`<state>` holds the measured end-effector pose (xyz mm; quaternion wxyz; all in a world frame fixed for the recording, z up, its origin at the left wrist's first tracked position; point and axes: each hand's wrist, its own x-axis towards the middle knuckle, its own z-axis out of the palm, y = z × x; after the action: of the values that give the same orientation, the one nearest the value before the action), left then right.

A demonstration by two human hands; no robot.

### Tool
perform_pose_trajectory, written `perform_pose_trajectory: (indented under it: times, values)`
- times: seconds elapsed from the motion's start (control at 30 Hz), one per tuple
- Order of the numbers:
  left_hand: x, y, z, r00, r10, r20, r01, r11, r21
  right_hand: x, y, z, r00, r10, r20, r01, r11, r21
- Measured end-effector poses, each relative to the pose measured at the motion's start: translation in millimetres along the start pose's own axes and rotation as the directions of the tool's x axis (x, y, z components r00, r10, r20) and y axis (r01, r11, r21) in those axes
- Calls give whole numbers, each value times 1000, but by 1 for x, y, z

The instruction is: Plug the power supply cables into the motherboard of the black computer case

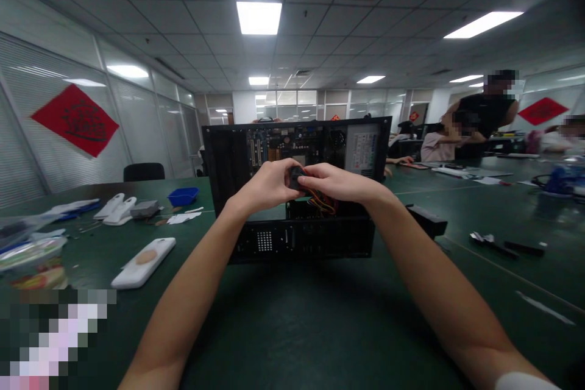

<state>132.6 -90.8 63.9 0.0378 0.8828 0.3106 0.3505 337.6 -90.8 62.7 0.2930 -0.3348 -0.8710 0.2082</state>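
In front of me an open black computer case (301, 244) stands on the green table. My left hand (270, 183) and my right hand (333, 181) meet at the middle of its opening. Between their fingertips is a small black cable connector (296, 177), partly covered by the fingers. Red, yellow and black wires (325, 202) hang from it below my right hand. Behind the hands, inside the case, are a circuit board (286, 139) and, at the upper right, a labelled power supply (363, 147).
Left on the table (283, 329) lie a white phone-like object (145, 263), a blue tray (183, 196) and a grey box (145, 209). Black strips (523, 248) and a black box-shaped part (427, 219) are at right. Several people sit or stand at the far right.
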Motion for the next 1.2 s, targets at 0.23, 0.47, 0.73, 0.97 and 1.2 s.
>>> perform_pose_trajectory:
  times: [0.23,0.47,0.73,0.97,1.2]
  values:
    - [-1,2,-1,999,-28,-33,29,999,41,4,-1,3,997,-82,-4,82,996,-27]
    - [1,-4,5,999,-9,-48,10,1000,11,9,9,6,998,-60,-14,61,998,19]
    - [-2,-5,6,992,78,-100,-75,996,39,5,7,6,999,-38,-36,42,994,104]
    - [0,-4,9,967,177,-185,-150,976,155,3,-2,9,990,-5,-143,39,971,235]
    - [-1,10,7,886,262,-383,-51,875,481,18,-1,11,877,237,-417,170,659,733]
